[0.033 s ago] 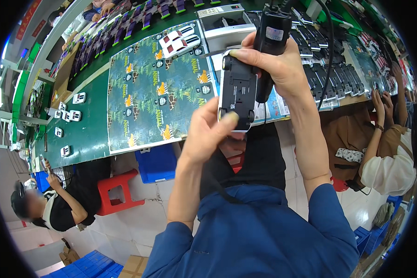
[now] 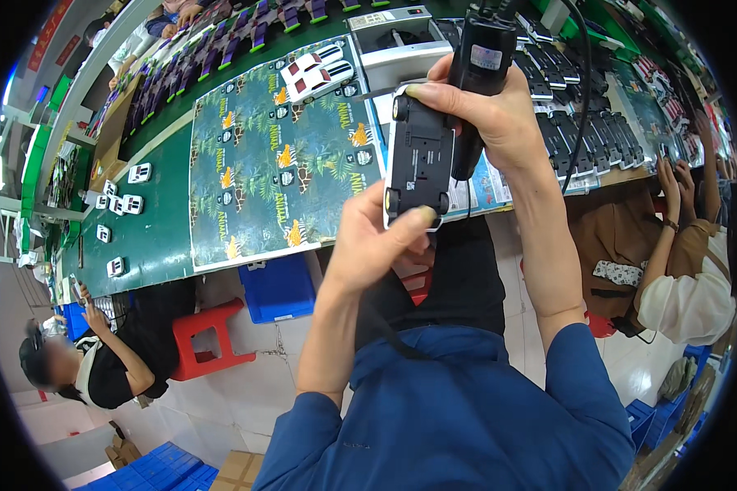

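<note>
A toy car (image 2: 422, 159) is held up before me with its black underside facing me and a white body edge along its left. My left hand (image 2: 368, 244) grips its lower end, thumb across the underside near the wheels. My right hand (image 2: 504, 119) pinches the upper end between thumb and fingers. That same hand also has a black electric screwdriver (image 2: 481, 61) in its grasp, beside the car; a cord runs from its top. Parts of the right fingers are hidden behind the car and the tool.
Red-and-white car bodies (image 2: 315, 74) lie on a patterned mat (image 2: 254, 164). A metal-framed box (image 2: 393, 49) stands behind the car. Black car bases (image 2: 590, 143) line the right; small white parts (image 2: 125, 204) sit left. People work at both sides. A red stool (image 2: 209, 340) is below.
The car's lower end has shifted slightly left and up. My left thumb has slid a little to the right and down on it. The right hand is almost still.
</note>
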The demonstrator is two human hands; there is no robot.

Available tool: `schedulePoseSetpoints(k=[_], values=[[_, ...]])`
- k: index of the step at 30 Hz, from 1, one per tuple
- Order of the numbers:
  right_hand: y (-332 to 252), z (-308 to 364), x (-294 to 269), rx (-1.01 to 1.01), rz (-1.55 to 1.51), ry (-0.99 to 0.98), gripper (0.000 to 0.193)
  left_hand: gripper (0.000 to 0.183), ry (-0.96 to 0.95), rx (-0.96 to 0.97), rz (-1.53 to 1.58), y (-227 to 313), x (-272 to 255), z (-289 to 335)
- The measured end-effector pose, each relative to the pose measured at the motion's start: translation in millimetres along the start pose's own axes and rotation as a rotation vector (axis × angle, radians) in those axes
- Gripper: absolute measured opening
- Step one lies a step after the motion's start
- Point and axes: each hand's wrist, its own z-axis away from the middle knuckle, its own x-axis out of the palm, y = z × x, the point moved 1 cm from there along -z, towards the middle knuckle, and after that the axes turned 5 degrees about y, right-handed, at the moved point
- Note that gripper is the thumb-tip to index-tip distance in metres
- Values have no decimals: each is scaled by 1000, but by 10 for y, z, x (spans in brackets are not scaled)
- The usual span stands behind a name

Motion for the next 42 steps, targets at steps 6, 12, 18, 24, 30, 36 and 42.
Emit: schedulePoseSetpoints(k=[6,12,18,24,30,36,42], values=[[-25,33,35,-10,11,-51,27,34,-56,207,-112,-21,-102,90],[-16,33,77,1,-69,-37,24,34,8,169,-189,81,-40,172],[-23,49,72,-3,-68,-54,25,53,-128,-18,-166,-15,-166,113],[25,108,244,28,-55,-115,20,79,-258,-158,682,5,-23,-142],[-233,266,-178,-189,-523,18,19,67,1,-81,842,-153,-274,-229],[-450,562,181,-328,-677,-131,27,61,107,-115,854,-126,-128,-279],[-449,620,241,-257,-527,-113,24,56,228,-99,849,-74,-97,-251]])
